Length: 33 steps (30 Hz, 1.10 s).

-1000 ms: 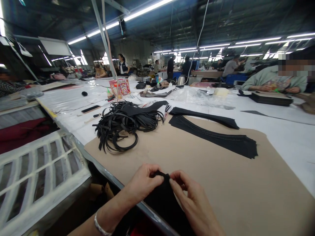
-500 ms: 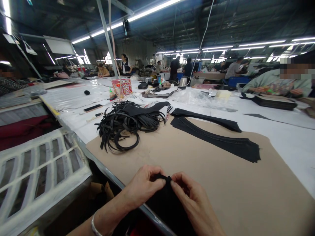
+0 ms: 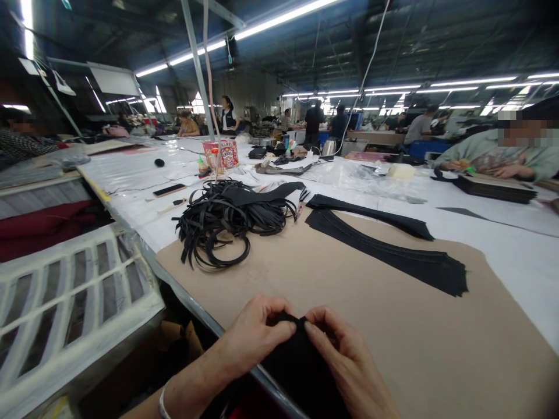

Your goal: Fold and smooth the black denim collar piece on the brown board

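Note:
Both of my hands pinch the top edge of a black fabric piece (image 3: 301, 364) at the near edge of the table. My left hand (image 3: 255, 333) grips it from the left with curled fingers, and my right hand (image 3: 345, 358) grips it from the right. The fabric hangs down over the table edge between my wrists. The hands rest on a brown cardboard sheet (image 3: 349, 314). Farther back on the sheet lies a stack of long curved black cut pieces (image 3: 393, 256). To the left of them is a tangled pile of black straps (image 3: 227, 218).
The long white table (image 3: 515, 244) carries a phone (image 3: 169, 190), a red printed box (image 3: 222, 155), plastic sheeting and a kettle (image 3: 328, 147). A person in a green top (image 3: 493, 157) works at the right by a stack of black pieces (image 3: 498, 187). A white grid rack (image 3: 65, 297) stands left.
The view has shifted slightly, with the table contents sliding right and down. My hands keep pinching the black fabric, with only small finger movement at its top edge.

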### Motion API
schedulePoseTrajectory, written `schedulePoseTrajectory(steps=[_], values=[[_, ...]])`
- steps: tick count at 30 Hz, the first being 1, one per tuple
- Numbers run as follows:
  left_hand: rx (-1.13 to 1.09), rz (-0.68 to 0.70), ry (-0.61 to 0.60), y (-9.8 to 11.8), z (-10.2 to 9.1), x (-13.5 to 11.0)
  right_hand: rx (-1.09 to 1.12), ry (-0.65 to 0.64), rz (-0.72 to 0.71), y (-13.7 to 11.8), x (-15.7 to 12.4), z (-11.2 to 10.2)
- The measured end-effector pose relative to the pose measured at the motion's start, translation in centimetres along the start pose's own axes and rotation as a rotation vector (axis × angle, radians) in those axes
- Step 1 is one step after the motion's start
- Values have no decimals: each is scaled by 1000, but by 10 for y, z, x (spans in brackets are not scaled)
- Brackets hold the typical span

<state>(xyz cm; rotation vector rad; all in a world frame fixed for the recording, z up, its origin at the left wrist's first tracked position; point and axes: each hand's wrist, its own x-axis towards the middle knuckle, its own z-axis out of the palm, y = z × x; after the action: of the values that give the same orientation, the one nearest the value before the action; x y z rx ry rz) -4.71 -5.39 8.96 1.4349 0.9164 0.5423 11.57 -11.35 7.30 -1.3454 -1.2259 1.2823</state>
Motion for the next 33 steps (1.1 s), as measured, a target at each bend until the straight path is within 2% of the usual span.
schedulePoseTrajectory(steps=[4,13,18,26,28,31,33], values=[[10,4,-3,0,0,0,-34,-7,-2,-2,0,-1],[31,12,22,6,5,-3,-76,65,-54,-8,0,-1],[-20,26,32,6,5,0,-55,21,-80,-11,3,-5],[-49,11,31,7,8,2,-176,119,-138,-11,12,2],[-88,-1,47,8,10,-2,-143,158,-135,-13,13,2],[-180,-16,144,2,10,-2,-41,225,-111,-16,16,-3],[-229,-34,102,-8,10,5,-6,266,-108,-16,18,-10]])
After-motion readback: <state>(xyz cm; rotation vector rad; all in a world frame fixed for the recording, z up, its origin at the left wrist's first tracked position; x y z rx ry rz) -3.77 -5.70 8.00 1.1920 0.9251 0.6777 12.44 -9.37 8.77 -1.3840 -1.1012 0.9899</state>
